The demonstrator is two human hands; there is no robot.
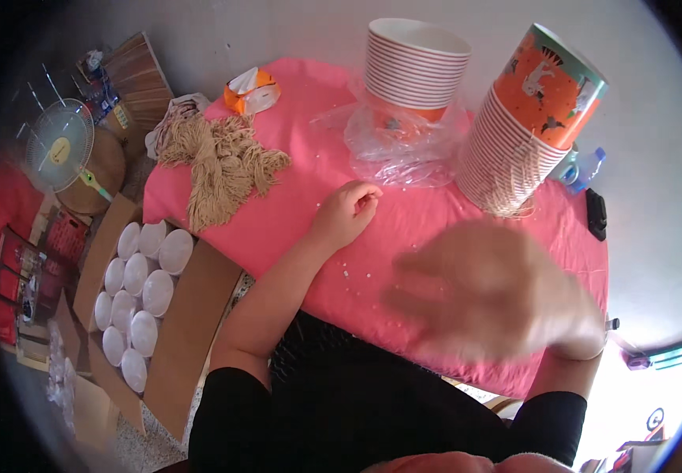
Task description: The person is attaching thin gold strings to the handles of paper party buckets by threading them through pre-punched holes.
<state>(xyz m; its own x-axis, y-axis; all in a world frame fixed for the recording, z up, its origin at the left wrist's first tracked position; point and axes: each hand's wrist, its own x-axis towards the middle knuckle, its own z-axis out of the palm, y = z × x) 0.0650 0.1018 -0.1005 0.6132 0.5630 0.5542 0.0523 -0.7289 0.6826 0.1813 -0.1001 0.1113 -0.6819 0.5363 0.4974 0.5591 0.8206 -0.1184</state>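
1. Table [309, 94] first, folks: pink cloth, right across our view.
2. Open carton [191, 331] down to our left, with round white pieces [144, 331] in rows inside.
3. Right-hand stack of paper tubs [506, 150] now, nested upside down near the table's far right, an orange and green pattern on top!
4. Left-hand stack of paper tubs [416, 71] just beside it, mouths up, with clear plastic [392, 158] bunched round its base.
5. Tan yarn [227, 165] sprawls by the left edge.
6. Our right hand [491, 292] is a blur in front of the right-hand stack; we cannot tell how its fingers stand or whether they pinch anything.
7. Our left hand [347, 217], just in front of the plastic: fingers curled, thumb close to the forefinger, and we cannot tell if anything is pinched.
8. Orange and white packet [252, 91] behind the yarn.
9. White specks [346, 273] dot the cloth between our hands.
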